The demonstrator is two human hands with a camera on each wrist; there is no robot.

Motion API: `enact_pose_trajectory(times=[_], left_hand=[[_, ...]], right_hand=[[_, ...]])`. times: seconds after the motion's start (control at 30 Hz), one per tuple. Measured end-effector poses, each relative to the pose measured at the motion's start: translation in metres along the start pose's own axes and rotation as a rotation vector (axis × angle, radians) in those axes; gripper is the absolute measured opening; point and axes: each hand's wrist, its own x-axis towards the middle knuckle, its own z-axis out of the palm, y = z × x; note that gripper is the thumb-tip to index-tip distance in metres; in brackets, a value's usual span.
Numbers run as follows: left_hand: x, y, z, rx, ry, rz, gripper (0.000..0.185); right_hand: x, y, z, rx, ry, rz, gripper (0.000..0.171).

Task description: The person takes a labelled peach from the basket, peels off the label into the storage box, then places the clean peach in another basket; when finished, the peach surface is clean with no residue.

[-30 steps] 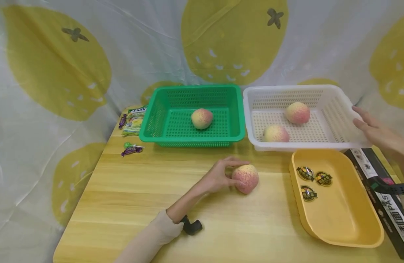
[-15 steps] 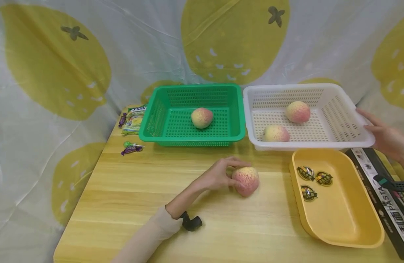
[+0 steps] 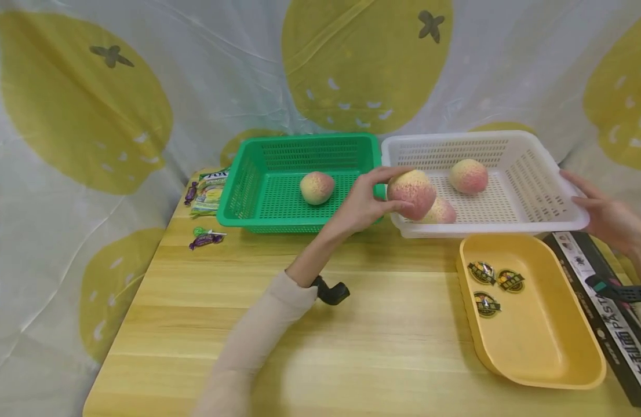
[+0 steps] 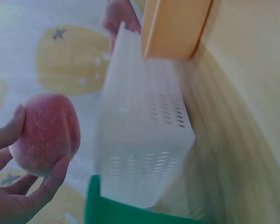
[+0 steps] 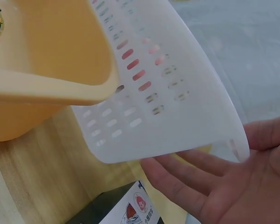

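My left hand (image 3: 370, 200) grips a pink-yellow peach (image 3: 411, 194) in the air over the near left corner of the white basket (image 3: 571, 217); the left wrist view shows my fingers (image 4: 18, 186) curled round the peach (image 4: 46, 140). Two more peaches (image 3: 469, 175) (image 3: 441, 213) lie inside that basket. My right hand (image 3: 599, 211) rests with straight fingers against the basket's right rim; in the right wrist view its open palm (image 5: 224, 191) lies under the white basket's corner (image 5: 177, 93). A further peach (image 3: 316, 187) lies in the green basket (image 3: 237, 197).
A yellow tray (image 3: 534, 370) with three small wrapped sweets (image 3: 495, 286) sits at the front right, a black pasta box (image 3: 607, 324) beside it. Wrapped candies (image 3: 206, 238) and a snack packet (image 3: 210, 194) lie left of the green basket. A patterned cloth hangs behind the table.
My left hand has lifted the peach off the table and carried it up and right to the white basket's near left corner. My right hand stays at the basket's right rim.
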Motion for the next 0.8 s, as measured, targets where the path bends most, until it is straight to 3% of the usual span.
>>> enact_pose_trajectory(times=[0.17,0.37,0.5,0.6,0.73,0.8], left_hand=[[0.043,-0.017,0.018,0.089,0.106,-0.054,0.058],[0.077,-0.028,0.041,0.050,0.088,-0.091,0.056],[0.090,-0.033,0.057,0.059,0.099,-0.165,0.055],[0.096,-0.035,0.068,0.050,0.113,-0.215,0.053],[0.103,-0.038,0.077,0.082,0.125,-0.265,0.051],[0.106,-0.039,0.079,0.116,0.139,-0.285,0.049]], right_hand=[[0.003,0.001,0.002,-0.117,0.026,-0.003,0.063],[0.002,0.002,0.009,-0.357,0.143,-0.001,0.060],[0.001,0.004,0.013,-0.449,0.166,-0.013,0.059],[0.002,0.004,0.013,-0.414,0.139,-0.032,0.059],[0.002,0.004,0.012,-0.533,0.169,-0.026,0.058],[0.002,0.004,0.013,-0.652,0.205,-0.008,0.059]])
